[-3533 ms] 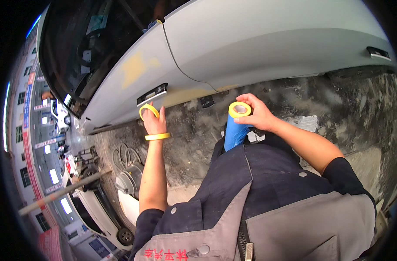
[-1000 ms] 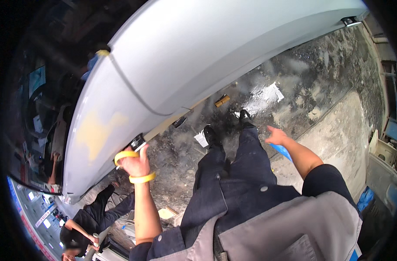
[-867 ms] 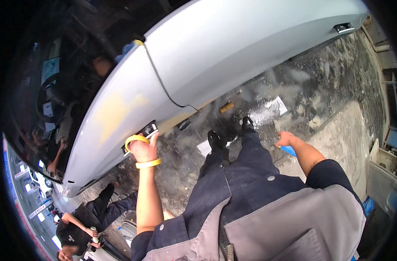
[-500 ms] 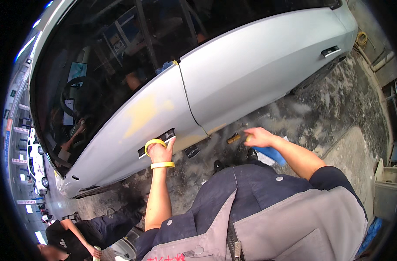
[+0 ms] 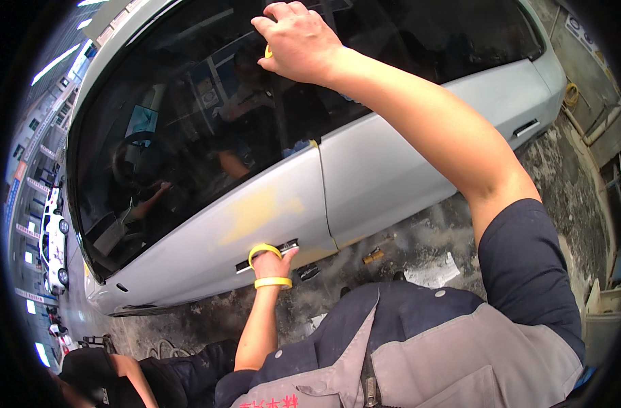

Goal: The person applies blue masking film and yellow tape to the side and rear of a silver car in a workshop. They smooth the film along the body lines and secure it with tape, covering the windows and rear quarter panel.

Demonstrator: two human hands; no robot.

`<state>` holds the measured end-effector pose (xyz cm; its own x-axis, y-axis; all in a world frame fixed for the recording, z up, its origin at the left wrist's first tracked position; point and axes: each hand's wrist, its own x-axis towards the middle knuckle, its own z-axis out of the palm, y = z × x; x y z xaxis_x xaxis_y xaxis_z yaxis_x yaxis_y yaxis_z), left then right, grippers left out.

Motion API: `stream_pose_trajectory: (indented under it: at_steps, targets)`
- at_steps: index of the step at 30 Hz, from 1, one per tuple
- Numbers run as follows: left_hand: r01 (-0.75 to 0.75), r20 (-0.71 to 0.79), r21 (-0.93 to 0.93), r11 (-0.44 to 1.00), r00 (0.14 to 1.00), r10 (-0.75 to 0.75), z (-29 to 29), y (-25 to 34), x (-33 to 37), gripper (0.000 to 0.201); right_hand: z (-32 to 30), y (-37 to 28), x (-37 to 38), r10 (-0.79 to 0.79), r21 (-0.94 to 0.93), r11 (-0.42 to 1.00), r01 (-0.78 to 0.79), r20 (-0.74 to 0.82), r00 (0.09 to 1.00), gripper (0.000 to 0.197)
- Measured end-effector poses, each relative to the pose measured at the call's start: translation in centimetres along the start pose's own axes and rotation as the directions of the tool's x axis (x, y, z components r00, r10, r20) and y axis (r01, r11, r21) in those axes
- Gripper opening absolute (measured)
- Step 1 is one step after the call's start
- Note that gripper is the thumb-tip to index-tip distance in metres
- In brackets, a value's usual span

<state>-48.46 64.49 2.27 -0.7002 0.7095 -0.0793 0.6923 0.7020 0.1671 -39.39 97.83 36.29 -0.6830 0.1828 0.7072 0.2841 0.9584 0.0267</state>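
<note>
My left hand (image 5: 272,265) is at the door handle (image 5: 291,246) of a silver-grey car, its fingers curled over the handle and its thumb out to the right. A yellow tape roll (image 5: 251,254) encircles those fingers. A second yellow tape roll (image 5: 273,281) sits round my left wrist. My right hand (image 5: 298,42) is raised before the dark window (image 5: 208,41), with bent fingers. Between its thumb and fingers shows a small yellow piece (image 5: 268,52), apparently tape. On the front door, a yellowish patch (image 5: 259,211) marks the paint. Blue and yellow material (image 5: 303,145) sits at the door seam's top.
On the dusty floor lie a yellow-brown block (image 5: 373,256), a black object (image 5: 309,273) and a paper sheet (image 5: 438,270). A co-worker in dark clothes (image 5: 140,370) is low at my left. Grey bins (image 5: 606,302) stand at the right; a white car (image 5: 53,241) is far left.
My right hand has risen from low beside the door to the front of the window. My left hand stays at the handle. The co-worker has shifted, and the blue thing by my right forearm is out of sight.
</note>
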Motion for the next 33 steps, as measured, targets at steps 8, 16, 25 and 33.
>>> stream_pose_trajectory:
  at_steps: [8, 16, 25, 33]
  targets:
    - [-0.045, -0.100, 0.014, 0.999, 0.994, 0.046, -4.0, 2.7, -2.7, 0.065, 2.9, 0.4, 2.0, -0.127, -0.133, 0.985, 0.110, -0.124, 0.984, 0.062]
    - [-0.356, -0.522, -0.644, 0.677, 0.851, -0.049, -10.7, 2.1, -13.5, 0.023, 2.9, 0.3, 0.4, -0.096, -0.039, 0.995, 0.090, -0.179, 0.979, 0.045]
    - [-0.036, -0.114, -0.974, 0.222, 0.931, -0.346, -2.5, 2.2, -14.2, 0.039, 1.8, 1.6, -12.5, -0.014, 0.438, 0.898, -0.051, 0.145, 0.989, 0.052]
    - [-0.420, -0.767, -0.385, 0.822, 0.641, -0.031, -6.2, 7.3, -2.8, 0.068, 2.3, 0.9, -28.4, 0.010, 0.538, 0.566, -0.624, 0.753, 0.658, 0.067]
